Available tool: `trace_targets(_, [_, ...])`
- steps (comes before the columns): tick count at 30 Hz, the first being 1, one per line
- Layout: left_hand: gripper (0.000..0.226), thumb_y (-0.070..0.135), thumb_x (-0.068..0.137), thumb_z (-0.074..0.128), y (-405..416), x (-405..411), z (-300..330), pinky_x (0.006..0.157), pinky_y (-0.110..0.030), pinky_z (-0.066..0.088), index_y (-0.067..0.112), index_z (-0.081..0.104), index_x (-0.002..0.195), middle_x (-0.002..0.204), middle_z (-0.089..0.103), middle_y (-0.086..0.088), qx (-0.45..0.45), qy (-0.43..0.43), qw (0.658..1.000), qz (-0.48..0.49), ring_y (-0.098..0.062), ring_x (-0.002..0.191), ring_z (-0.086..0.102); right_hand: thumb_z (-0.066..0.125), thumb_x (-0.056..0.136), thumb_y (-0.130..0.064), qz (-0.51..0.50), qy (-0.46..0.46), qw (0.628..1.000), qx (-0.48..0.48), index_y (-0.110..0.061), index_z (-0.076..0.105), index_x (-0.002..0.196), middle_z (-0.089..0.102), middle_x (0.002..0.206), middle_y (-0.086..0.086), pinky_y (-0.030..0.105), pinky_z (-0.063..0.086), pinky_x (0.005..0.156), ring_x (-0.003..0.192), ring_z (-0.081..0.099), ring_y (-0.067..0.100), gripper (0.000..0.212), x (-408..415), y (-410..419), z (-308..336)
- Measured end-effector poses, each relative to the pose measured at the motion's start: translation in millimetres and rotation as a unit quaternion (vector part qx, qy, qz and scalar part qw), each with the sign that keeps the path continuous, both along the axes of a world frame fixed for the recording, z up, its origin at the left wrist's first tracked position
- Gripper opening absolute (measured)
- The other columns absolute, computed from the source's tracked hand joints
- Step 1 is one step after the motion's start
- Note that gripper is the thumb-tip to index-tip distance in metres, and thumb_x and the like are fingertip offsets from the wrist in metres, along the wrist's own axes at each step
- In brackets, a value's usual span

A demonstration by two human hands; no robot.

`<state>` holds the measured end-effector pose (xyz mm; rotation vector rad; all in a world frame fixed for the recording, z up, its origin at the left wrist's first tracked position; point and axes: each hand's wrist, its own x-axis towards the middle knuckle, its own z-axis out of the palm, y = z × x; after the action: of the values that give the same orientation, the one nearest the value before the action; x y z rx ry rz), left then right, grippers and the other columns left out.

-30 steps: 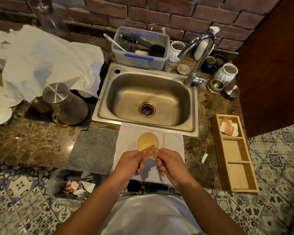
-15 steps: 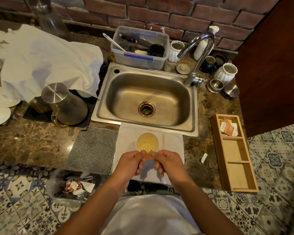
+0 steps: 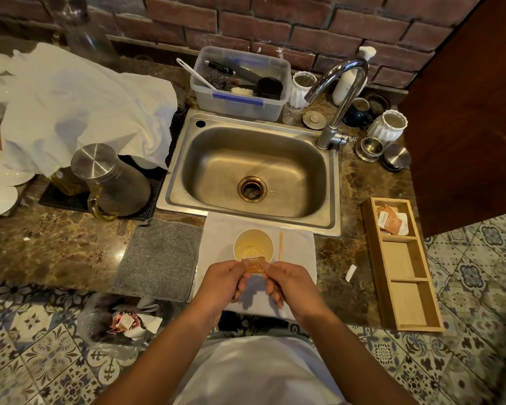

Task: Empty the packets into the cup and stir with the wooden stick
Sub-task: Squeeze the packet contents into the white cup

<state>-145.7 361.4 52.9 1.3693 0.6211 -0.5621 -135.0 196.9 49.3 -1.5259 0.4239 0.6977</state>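
Note:
A white paper cup [image 3: 253, 244] with pale yellow liquid stands on a white napkin [image 3: 297, 252] just in front of the sink. A thin wooden stick [image 3: 281, 247] lies on the napkin to the cup's right. My left hand [image 3: 225, 280] and my right hand [image 3: 287, 283] both pinch a small orange packet [image 3: 254, 265] held flat over the cup's near rim. More orange and white packets [image 3: 390, 220] lie in the far compartment of a wooden tray [image 3: 403, 287] at the right.
A steel sink [image 3: 254, 173] with a tap [image 3: 338, 95] lies behind the cup. A grey mat [image 3: 161, 258] sits left of the napkin, a steel-lidded jug [image 3: 111, 179] further left. A torn paper scrap [image 3: 350, 273] lies right of the napkin. A rubbish bag [image 3: 123, 323] hangs below the counter edge.
The packet was tilted with a corner towards the cup, then dipped low at the rim; now both hands hold it flat and face-up, a little nearer to me.

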Motion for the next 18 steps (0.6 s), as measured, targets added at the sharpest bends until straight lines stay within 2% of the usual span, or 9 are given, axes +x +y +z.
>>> trace_targets(3, [0.038,0.024,0.102,0.057,-0.3,-1.3,0.8,0.045,-0.025,0.027,0.009,0.059,0.067,0.048,0.048,-0.001,-0.001,0.004,1.000,-0.003,-0.011,0.041,0.034,0.064,0.100,-0.023,-0.021,0.005,0.999,0.033,-0.011,0.065,0.068,0.053,0.054,0.005,0.030,0.035,0.046,0.047,0.041,0.017,0.034,-2.4,-0.3,-1.2])
trace_targets(7, [0.036,0.026,0.102,0.058,1.3,-2.3,-0.3,0.046,-0.025,0.028,0.008,0.061,0.071,0.051,0.048,-0.002,0.001,-0.002,1.000,-0.003,-0.012,0.042,0.035,0.071,0.096,-0.030,-0.017,-0.032,0.998,-0.041,-0.008,0.068,0.069,0.058,0.054,0.007,0.030,0.043,0.047,0.046,0.047,0.018,0.035,-3.2,1.1,0.8])
trace_targets(9, [0.037,0.026,0.101,0.058,1.7,-2.5,-0.1,0.045,-0.024,0.029,0.008,0.060,0.069,0.050,0.049,-0.002,0.002,-0.004,1.000,-0.003,-0.011,0.042,0.035,0.072,0.095,-0.029,-0.025,-0.053,0.997,-0.045,-0.005,0.069,0.074,0.060,0.056,0.008,0.029,0.044,0.047,0.046,0.048,0.017,0.033,-3.5,4.0,4.3])
trace_targets(12, [0.040,0.027,0.100,0.060,-0.9,-1.8,2.1,0.044,-0.022,0.029,0.012,0.058,0.064,0.050,0.049,-0.002,0.003,-0.008,1.000,-0.009,-0.011,0.041,0.035,0.069,0.097,-0.022,-0.054,-0.049,0.997,-0.001,0.000,0.069,0.083,0.062,0.062,0.010,0.029,0.047,0.052,0.050,0.051,0.016,0.026,-2.2,6.2,6.9])
trace_targets(15, [0.042,0.032,0.098,0.063,-1.9,-1.0,3.6,0.044,-0.022,0.029,0.013,0.056,0.061,0.050,0.048,-0.001,0.002,-0.009,1.000,-0.008,-0.010,0.041,0.035,0.062,0.098,-0.006,-0.032,-0.036,0.999,-0.021,0.007,0.067,0.097,0.064,0.066,0.012,0.033,0.050,0.054,0.055,0.055,0.023,0.014,0.1,4.8,5.4])
trace_targets(18, [0.041,0.032,0.097,0.065,-0.6,-0.2,2.5,0.044,-0.023,0.029,0.013,0.056,0.061,0.049,0.048,0.000,0.003,-0.005,1.000,-0.011,-0.011,0.041,0.035,0.055,0.100,-0.006,-0.013,-0.011,0.999,-0.046,0.002,0.067,0.091,0.065,0.068,0.015,0.034,0.050,0.052,0.052,0.055,0.025,0.017,-0.3,6.1,6.9])
